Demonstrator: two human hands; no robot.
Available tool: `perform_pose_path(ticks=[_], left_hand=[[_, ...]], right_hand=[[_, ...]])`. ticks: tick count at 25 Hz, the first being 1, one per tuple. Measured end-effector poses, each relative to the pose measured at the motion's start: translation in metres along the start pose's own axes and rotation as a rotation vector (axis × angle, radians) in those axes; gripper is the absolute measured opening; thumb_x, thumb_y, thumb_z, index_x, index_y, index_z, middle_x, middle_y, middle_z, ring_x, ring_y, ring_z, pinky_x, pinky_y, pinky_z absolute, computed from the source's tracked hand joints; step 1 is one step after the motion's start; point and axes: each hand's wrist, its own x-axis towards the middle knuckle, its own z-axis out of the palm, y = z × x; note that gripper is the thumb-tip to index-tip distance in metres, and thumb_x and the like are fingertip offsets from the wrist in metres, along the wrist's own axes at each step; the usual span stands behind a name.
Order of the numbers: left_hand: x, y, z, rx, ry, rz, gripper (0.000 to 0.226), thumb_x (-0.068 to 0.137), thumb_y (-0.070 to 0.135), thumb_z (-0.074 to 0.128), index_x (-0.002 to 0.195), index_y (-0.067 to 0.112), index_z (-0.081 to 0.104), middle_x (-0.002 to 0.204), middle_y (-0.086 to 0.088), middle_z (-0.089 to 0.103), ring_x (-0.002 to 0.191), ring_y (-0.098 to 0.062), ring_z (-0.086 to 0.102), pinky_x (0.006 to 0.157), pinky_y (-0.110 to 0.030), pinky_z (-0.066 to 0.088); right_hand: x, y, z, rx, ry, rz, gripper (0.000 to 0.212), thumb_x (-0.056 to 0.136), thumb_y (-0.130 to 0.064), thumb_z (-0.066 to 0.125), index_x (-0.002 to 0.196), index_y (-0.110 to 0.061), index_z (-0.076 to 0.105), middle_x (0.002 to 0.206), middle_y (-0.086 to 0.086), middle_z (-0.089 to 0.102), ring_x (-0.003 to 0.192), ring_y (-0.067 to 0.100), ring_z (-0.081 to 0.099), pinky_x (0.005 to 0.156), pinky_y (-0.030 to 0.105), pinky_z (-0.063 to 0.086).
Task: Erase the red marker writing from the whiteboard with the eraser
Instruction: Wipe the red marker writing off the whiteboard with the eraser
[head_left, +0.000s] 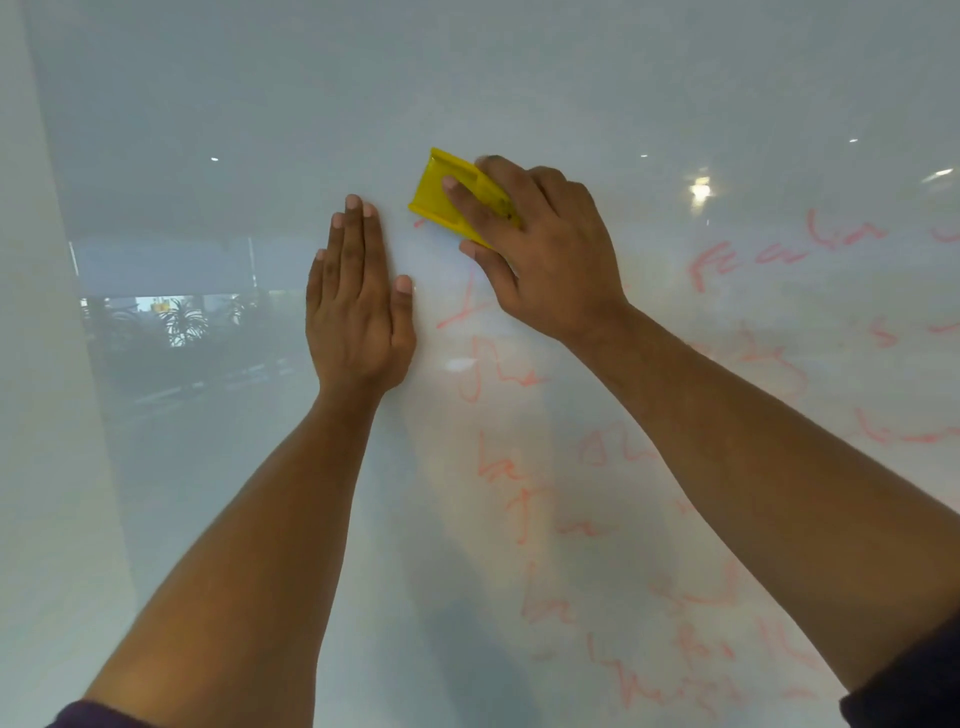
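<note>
Along the far left edge runs a pale, cream-coloured wall strip (31, 364), and beside it begins the glossy white whiteboard (519, 78) that fills the rest of the view. On the board's left part sits a dim reflection of a room with leafy potted plants (182, 322), and small bright ceiling-light glints (700, 189) show higher up and to the right. Next comes the left hand (358, 306), released and laid flat against the board with its fingers straight and close together, pointing upward, the thumb set slightly apart on the right; its bare forearm reaches down to a dark purple sleeve cuff (98, 716) at the bottom edge. Just right of that hand, and a little higher, is the yellow plastic rectangular eraser (441, 195), tilted with its upper-left end raised and pressed to the board at the top-left corner of the writing. The right hand (545, 244) grasps it from the lower right, fingers curled over the eraser's back and the thumb tucked along its lower edge, so most of its right half is hidden. The two hands are near each other but apart. Below and to the right of the eraser, the faint red marker writing (675, 597) spreads in several scrawled, illegible lines across the board's right half, running down to the bottom edge, partly crossed by the right forearm, which ends in a dark sleeve (914, 686) at the lower right corner.
</note>
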Motion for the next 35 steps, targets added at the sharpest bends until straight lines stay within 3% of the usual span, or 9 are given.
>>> perform_pose_path(ticks=[7,14,19,21,24,25,29,33,35], left_hand=[[0.005,-0.007,0.008,-0.043,0.036,0.020,0.063,0.109,0.028,0.024,0.167,0.004,0.024,0.176,-0.012,0.021,0.164,-0.023,0.018,0.134,-0.042,0.017],[0.002,-0.012,0.005,-0.123,0.012,0.030,0.059,0.110,0.019,0.033,0.167,0.005,0.026,0.175,-0.012,0.023,0.164,-0.025,0.018,0.134,-0.042,0.015],[-0.001,-0.013,0.005,-0.186,0.007,0.013,0.060,0.108,0.015,0.034,0.167,0.006,0.028,0.175,-0.010,0.025,0.164,-0.024,0.019,0.134,-0.043,0.015],[-0.002,-0.017,0.004,-0.203,0.000,0.028,0.060,0.107,0.014,0.033,0.167,0.006,0.029,0.175,-0.010,0.025,0.164,-0.023,0.019,0.134,-0.041,0.014],[-0.003,-0.021,0.004,-0.210,-0.004,0.044,0.060,0.107,0.013,0.032,0.166,0.006,0.030,0.175,-0.010,0.026,0.164,-0.023,0.020,0.133,-0.040,0.015],[-0.003,-0.021,0.004,-0.204,-0.001,0.045,0.060,0.107,0.014,0.032,0.166,0.006,0.030,0.175,-0.010,0.026,0.163,-0.023,0.021,0.133,-0.040,0.015],[-0.003,-0.021,0.003,-0.180,-0.005,0.044,0.059,0.108,0.013,0.034,0.166,0.006,0.029,0.175,-0.010,0.026,0.163,-0.024,0.020,0.133,-0.038,0.013],[-0.004,-0.019,0.002,-0.197,-0.024,0.031,0.059,0.108,0.013,0.033,0.166,0.005,0.029,0.175,-0.011,0.025,0.164,-0.024,0.020,0.134,-0.041,0.013],[-0.004,-0.019,0.001,-0.186,-0.026,0.032,0.060,0.107,0.014,0.033,0.166,0.005,0.029,0.175,-0.011,0.025,0.164,-0.024,0.019,0.134,-0.041,0.013]], right_hand=[[0.008,-0.017,0.021,-0.020,-0.038,0.006,0.042,0.104,-0.033,0.056,0.144,-0.019,0.062,0.148,0.011,0.059,0.104,0.037,0.066,0.085,0.041,0.050],[-0.020,-0.017,0.011,0.021,-0.034,-0.246,0.034,0.105,-0.026,0.060,0.136,-0.015,0.068,0.141,0.015,0.064,0.090,0.036,0.069,0.078,0.039,0.056],[0.009,-0.007,0.017,-0.024,-0.083,-0.012,0.042,0.104,-0.027,0.056,0.145,-0.017,0.060,0.152,0.010,0.056,0.105,0.038,0.066,0.087,0.042,0.052],[0.005,-0.003,0.015,0.030,-0.086,-0.148,0.038,0.107,-0.025,0.053,0.142,-0.016,0.062,0.151,0.011,0.057,0.105,0.038,0.066,0.088,0.043,0.053],[0.008,0.020,0.010,0.101,-0.114,-0.509,0.034,0.110,-0.025,0.051,0.139,-0.015,0.065,0.149,0.011,0.059,0.104,0.038,0.067,0.088,0.045,0.055],[0.014,0.028,0.011,0.095,-0.122,-0.522,0.034,0.110,-0.024,0.051,0.140,-0.015,0.064,0.150,0.010,0.058,0.105,0.039,0.067,0.090,0.046,0.055],[0.023,0.014,0.016,0.075,-0.155,-0.181,0.040,0.106,-0.024,0.051,0.144,-0.015,0.060,0.155,0.010,0.053,0.114,0.042,0.062,0.096,0.049,0.050],[0.018,0.017,0.012,0.145,-0.189,-0.552,0.035,0.109,-0.023,0.051,0.140,-0.017,0.064,0.151,0.009,0.057,0.110,0.039,0.065,0.093,0.048,0.053],[0.023,0.020,0.014,0.093,-0.189,-0.395,0.037,0.108,-0.025,0.050,0.143,-0.018,0.061,0.153,0.007,0.055,0.112,0.039,0.064,0.095,0.048,0.051]])
